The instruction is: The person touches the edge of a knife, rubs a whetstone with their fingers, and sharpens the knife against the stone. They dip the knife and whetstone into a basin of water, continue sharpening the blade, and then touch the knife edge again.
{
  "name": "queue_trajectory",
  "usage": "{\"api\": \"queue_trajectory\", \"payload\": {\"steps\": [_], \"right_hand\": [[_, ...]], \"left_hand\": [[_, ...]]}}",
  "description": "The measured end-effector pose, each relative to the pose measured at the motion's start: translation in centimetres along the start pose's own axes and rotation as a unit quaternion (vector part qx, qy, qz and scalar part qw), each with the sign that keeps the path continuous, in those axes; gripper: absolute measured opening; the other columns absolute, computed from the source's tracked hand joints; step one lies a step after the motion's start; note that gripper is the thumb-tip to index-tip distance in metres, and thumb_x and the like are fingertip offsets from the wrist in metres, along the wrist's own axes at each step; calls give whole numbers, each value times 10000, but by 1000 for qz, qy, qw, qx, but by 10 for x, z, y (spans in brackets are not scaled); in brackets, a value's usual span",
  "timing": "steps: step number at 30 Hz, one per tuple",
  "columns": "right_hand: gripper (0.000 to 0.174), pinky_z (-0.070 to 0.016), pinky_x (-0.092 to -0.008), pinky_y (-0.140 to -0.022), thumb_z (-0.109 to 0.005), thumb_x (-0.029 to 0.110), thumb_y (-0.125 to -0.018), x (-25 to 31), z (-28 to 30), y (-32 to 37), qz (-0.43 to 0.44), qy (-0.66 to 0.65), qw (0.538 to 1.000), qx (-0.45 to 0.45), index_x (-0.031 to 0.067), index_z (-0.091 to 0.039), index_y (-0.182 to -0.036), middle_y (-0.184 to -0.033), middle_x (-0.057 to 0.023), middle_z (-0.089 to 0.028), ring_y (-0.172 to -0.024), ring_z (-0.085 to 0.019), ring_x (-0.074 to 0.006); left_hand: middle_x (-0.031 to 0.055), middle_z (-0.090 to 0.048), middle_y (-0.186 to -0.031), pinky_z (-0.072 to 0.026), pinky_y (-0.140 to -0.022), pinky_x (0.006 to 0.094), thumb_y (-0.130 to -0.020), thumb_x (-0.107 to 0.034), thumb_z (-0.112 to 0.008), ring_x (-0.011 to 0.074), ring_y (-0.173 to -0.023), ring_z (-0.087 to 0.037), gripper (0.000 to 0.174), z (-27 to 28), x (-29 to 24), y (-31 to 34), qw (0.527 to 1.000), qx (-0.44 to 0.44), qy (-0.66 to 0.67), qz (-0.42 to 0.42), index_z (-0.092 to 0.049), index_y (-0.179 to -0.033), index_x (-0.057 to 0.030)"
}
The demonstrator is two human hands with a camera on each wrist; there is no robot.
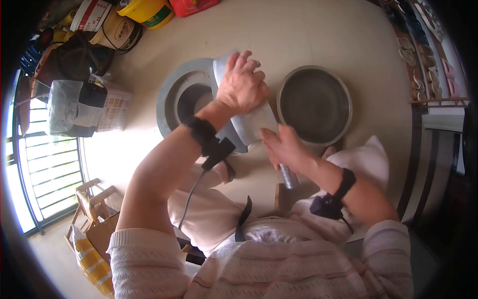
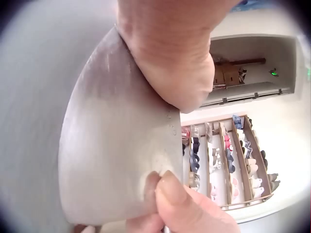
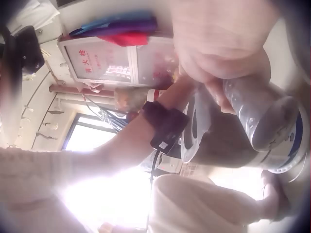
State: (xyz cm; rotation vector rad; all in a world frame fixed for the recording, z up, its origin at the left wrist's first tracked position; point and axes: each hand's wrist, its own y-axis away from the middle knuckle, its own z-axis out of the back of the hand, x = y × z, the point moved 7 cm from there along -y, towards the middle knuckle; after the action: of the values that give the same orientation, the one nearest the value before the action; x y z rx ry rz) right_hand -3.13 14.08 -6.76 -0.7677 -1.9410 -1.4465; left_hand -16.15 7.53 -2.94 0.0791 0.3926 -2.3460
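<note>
A broad metal cleaver point(image 1: 256, 124) slants across the right side of a grey round tub point(image 1: 169, 102), its blade filling much of the left wrist view. My right hand point(image 1: 289, 149) grips its metal handle point(image 3: 260, 114), with the thumb point(image 2: 172, 191) lying against the blade near the handle. The left hand point(image 1: 244, 87) holds the far part of the blade with bent fingers, and its palm side covers one edge in the left wrist view. Part of the tub's opening is hidden behind the blade and left arm.
A round metal basin point(image 1: 314, 104) stands on the floor right of the tub. Buckets, including a yellow one point(image 1: 149, 12), line the back left near a plastic crate point(image 1: 115, 107). A wooden stool point(image 1: 94, 199) is at left, a shoe rack point(image 2: 228, 160) at right.
</note>
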Motion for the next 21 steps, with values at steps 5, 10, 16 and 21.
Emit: {"api": "queue_trajectory", "payload": {"steps": [5,10,16,21], "right_hand": [[327,-360,-302,-297,-513,263,-907,21,-1,-33,3,-22,1000,10,14,-471,-699,-507,-19,-421,-362,-407,-111],[322,-367,-283,-303,-499,254,-930,-7,1,1,22,30,999,5,2,-473,-730,-511,-20,-424,-371,-412,-103],[306,-369,-274,-307,-494,243,-938,-9,2,6,-20,10,1000,5,17,-460,-735,-518,-8,-421,-375,-416,-93],[314,-361,-270,-329,-502,251,-936,24,-2,-29,2,0,1000,12,35,-421,-723,-533,-4,-412,-375,-379,-80]], "left_hand": [[93,-571,-1117,-242,-1057,504,-758,-240,-494,309,-1244,-374,251,-5,37,-26,999,4,-31,-5,-667,-814,-67],[105,-560,-1106,-244,-1049,512,-728,-204,-522,327,-1236,-380,196,3,-7,2,999,-26,-10,-16,-648,-789,-66],[113,-566,-1085,-239,-1051,511,-717,-205,-532,338,-1232,-379,197,4,-8,4,1000,-24,14,-8,-652,-774,-59],[101,-577,-1086,-250,-1049,493,-739,-228,-510,298,-1228,-391,223,0,34,-24,1000,-16,-19,-9,-659,-773,-65]]}}
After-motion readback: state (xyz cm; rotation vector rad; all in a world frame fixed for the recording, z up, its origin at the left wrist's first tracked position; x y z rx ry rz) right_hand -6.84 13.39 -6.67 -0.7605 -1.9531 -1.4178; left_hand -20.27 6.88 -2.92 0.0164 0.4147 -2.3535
